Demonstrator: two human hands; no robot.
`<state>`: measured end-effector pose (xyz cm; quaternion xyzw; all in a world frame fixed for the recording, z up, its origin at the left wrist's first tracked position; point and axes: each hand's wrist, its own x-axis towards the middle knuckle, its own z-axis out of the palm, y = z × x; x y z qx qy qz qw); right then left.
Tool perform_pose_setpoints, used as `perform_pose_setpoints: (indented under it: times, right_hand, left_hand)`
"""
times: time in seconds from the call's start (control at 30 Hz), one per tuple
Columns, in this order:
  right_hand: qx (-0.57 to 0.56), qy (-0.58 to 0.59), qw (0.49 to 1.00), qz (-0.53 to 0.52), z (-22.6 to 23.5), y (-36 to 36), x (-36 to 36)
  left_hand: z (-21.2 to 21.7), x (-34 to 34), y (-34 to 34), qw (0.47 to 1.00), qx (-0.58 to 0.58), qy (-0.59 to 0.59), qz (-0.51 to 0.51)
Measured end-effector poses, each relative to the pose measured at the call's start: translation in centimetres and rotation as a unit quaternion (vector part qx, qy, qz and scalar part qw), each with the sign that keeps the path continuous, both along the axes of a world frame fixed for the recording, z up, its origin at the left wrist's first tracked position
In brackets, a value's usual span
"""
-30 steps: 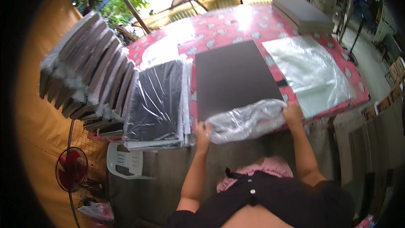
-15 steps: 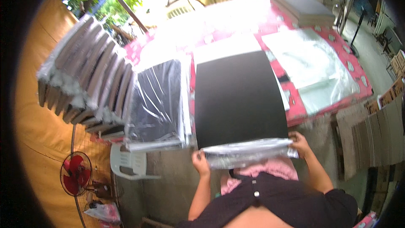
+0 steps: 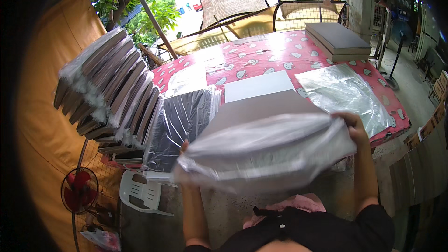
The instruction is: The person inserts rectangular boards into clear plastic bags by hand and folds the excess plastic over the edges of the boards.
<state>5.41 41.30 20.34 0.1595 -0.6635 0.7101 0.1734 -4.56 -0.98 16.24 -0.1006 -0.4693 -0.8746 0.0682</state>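
I hold a large flat dark board (image 3: 261, 109) lifted and tilted toward me, its near end inside a clear plastic bag (image 3: 266, 151). My left hand (image 3: 183, 149) grips the bag's left corner. My right hand (image 3: 352, 128) grips its right corner. The bag covers roughly the near half of the board. Under the board lies a white sheet (image 3: 259, 86) on the red patterned table (image 3: 261, 56).
A pile of bagged dark boards (image 3: 182, 121) lies left of me. Many more bagged boards lean in a row (image 3: 107, 88) at far left. Clear bags (image 3: 345, 93) lie on the table's right. Grey boards (image 3: 338, 39) are stacked at the far right corner. A white plastic chair (image 3: 140, 193) and red fan (image 3: 77, 191) stand below left.
The board lay flat on the table with the bag at its near edge. Both hands pulled it toward me and raised it, and the bag now covers more of the board.
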Motion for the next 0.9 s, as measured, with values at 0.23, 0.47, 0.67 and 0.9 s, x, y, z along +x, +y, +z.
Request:
perform_pose_setpoints:
  times: [0.23,0.47,0.67,0.9]
  right_hand:
    - [0.346,0.255,0.822,-0.373,12.5,4.7,-16.5]
    - [0.019,0.091,0.948,-0.305,12.9,2.5,-21.2]
    - [0.062,-0.013,0.973,-0.222,2.0,2.4,-22.6]
    - [0.017,0.101,0.966,-0.238,3.1,1.4,-20.4]
  left_hand:
    - [14.2,-15.5,3.4,0.988,-0.002,0.141,0.065]
    - [14.8,-20.6,4.7,0.970,-0.146,0.102,0.167]
    - [3.7,-23.7,2.5,0.921,-0.250,0.120,0.273]
    - [4.5,-19.4,6.0,0.960,-0.088,0.181,0.193]
